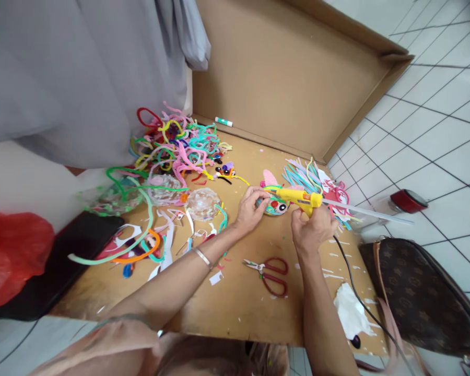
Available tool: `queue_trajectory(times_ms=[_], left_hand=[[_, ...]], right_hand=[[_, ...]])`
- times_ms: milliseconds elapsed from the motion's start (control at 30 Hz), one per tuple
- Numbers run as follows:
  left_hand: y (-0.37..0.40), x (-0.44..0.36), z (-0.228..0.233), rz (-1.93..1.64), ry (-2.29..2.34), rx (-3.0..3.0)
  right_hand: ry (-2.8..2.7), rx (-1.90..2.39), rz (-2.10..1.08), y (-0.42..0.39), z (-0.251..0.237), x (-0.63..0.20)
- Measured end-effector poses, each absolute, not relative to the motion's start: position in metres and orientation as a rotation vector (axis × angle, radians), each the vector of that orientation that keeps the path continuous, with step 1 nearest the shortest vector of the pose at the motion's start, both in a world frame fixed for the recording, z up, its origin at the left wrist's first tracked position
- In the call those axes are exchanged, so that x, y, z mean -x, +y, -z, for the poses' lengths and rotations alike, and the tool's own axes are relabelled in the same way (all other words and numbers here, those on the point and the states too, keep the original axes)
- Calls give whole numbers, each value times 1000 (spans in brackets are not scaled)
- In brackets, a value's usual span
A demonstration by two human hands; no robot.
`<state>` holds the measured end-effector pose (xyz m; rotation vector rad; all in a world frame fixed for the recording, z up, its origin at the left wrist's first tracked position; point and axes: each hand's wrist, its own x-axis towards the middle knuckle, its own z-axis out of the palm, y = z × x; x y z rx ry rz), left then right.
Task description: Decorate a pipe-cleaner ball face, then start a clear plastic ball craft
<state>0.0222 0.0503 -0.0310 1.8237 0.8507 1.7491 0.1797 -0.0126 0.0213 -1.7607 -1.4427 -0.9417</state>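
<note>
At frame centre, a yellow glue gun (300, 198) with a black cord (352, 284). Below it, red-handled scissors (270, 274) on the tan tabletop (238, 297). Upper left, a multicoloured heap of pipe cleaners (176, 143) in pink, teal, yellow and red, against grey cloth (82, 68). Lower right, a brown monogram-patterned bag (419, 297); far left, a red plastic bag (11, 250).

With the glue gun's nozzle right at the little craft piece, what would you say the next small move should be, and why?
Probably a gentle squeeze of the trigger. The right hand grips the yellow glue gun, whose nozzle points at the small colourful craft piece. The left hand steadies that piece on the wooden board, so everything seems lined up for a dab of glue.
</note>
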Motion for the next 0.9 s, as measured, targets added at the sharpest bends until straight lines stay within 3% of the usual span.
queue_trajectory(times_ms=[900], left_hand=[[48,-25,29,-1714,867,-1875]], right_hand=[[-1530,1815,989,-16,-25,-180]])
